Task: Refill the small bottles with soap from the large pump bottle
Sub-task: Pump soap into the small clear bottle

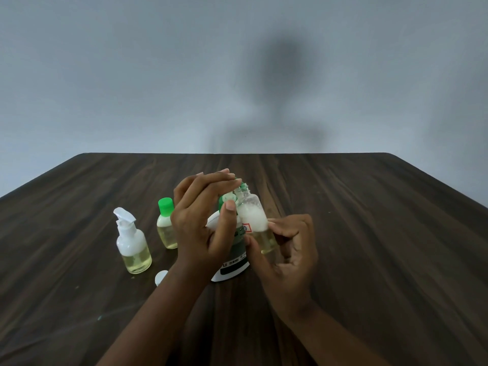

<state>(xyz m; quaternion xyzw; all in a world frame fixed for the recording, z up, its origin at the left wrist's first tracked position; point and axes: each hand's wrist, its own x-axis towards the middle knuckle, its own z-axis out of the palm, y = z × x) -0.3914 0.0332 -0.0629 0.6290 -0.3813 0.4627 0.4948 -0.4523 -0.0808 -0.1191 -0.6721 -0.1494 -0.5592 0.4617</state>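
The left hand (200, 228) presses flat atop the large pump bottle (232, 262); at its 3 o'clock the right hand (287, 249) pinches a tilted, uncapped small bottle (253, 215).

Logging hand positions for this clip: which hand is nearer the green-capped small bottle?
Left. The left hand sits just right of the green-capped bottle; the right hand is farther right, holding the open small bottle.
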